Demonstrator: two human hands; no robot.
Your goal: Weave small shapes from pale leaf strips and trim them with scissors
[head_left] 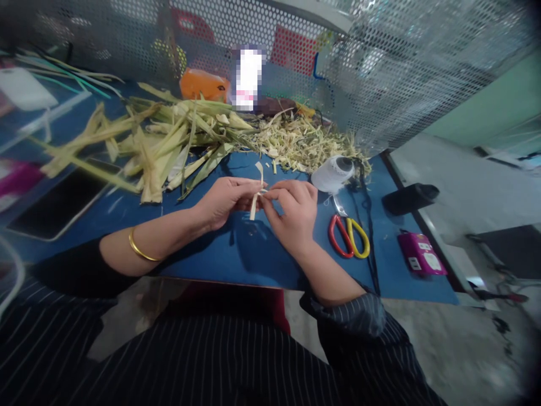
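Observation:
Both hands meet over the blue table, pinching a pale strip of dried husk (253, 210) between them. My left hand (224, 201) is closed on it from the left, thumb and fingertips together. From the right, my right hand (293, 211) pinches at the same spot, its fingers curled. One end of the strip stands up above the fingertips and another hangs below; the exact crossing is hidden by the fingers. Close to my right hand lie a cone of white thread (332, 175) and a pair of scissors (355, 238) with one red and one yellow handle.
Long dried husks (169, 141) are heaped at the back left, beside a pile of small cut scraps (296, 141). A black phone (63, 197) lies at left. A magenta box (421, 254) and a black cylinder (409, 197) sit at right. A perforated metal panel (363, 73) rises behind.

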